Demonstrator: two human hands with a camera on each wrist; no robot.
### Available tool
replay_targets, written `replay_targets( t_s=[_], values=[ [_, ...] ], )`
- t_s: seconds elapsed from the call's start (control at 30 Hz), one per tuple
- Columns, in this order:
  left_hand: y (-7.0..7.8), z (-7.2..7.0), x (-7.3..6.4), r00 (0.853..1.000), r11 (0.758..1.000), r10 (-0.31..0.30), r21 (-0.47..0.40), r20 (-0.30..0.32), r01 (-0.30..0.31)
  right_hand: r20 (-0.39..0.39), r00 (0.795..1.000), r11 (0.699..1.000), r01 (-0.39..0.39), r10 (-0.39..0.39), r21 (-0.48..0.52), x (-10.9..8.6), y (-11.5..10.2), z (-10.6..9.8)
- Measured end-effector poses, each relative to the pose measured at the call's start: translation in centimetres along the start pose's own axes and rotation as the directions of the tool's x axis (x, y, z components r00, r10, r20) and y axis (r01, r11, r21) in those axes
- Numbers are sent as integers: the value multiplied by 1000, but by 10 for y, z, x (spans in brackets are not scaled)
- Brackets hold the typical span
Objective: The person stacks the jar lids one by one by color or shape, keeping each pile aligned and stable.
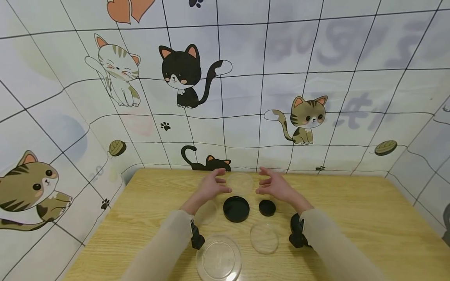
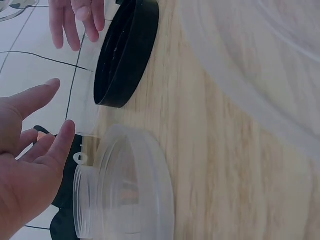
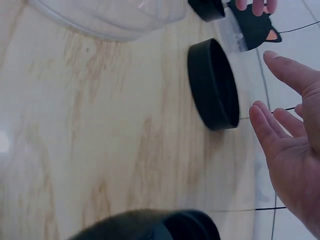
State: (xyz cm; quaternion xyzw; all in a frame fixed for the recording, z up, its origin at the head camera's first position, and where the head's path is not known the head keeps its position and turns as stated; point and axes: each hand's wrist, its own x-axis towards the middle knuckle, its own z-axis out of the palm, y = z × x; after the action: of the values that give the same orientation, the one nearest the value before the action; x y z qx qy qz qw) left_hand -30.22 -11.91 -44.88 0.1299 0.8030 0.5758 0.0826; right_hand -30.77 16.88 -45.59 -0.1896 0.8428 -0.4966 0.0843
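In the head view my left hand (image 1: 210, 186) and right hand (image 1: 275, 186) reach toward the table's far edge, thumbs and fingers spread and nothing gripped. Between them lies a clear round plastic piece (image 1: 240, 182). Nearer me sit a large black round lid (image 1: 236, 210) and a smaller black lid (image 1: 267, 208), the latter just below my right fingers. The left wrist view has a clear container (image 2: 125, 185) beside my left hand (image 2: 35, 155). The right wrist view has an upturned-rim black lid (image 3: 212, 85) beside my right hand (image 3: 295, 135).
A big clear round piece (image 1: 218, 257) and a clear disc (image 1: 264, 238) lie nearer me on the wooden table (image 1: 351, 218). Another clear piece (image 1: 207, 212) is by my left wrist. My right wrist partly covers a further black round piece (image 1: 295, 223). A cat-patterned cloth (image 1: 242, 93) stands behind.
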Motion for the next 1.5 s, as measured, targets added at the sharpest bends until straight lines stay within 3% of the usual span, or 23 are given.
replay_targets(
  t_s=[0.7,0.93,1.07,1.33,1.5],
  values=[
    [-7,14,15,999,994,-31,101,-31,34,7,996,993,-83,83,-79,21,7,19],
    [-7,19,21,996,994,-85,63,-23,86,4,991,989,-133,133,-61,22,9,18],
    [-7,22,25,995,993,-100,54,-18,101,-4,991,989,-134,134,-65,23,11,19],
    [-13,27,34,997,989,-81,121,-8,81,-1,995,991,-101,102,-92,24,15,17],
    [-15,28,36,997,991,-76,107,-5,76,5,996,991,-87,88,-99,26,17,14]
  ],
)
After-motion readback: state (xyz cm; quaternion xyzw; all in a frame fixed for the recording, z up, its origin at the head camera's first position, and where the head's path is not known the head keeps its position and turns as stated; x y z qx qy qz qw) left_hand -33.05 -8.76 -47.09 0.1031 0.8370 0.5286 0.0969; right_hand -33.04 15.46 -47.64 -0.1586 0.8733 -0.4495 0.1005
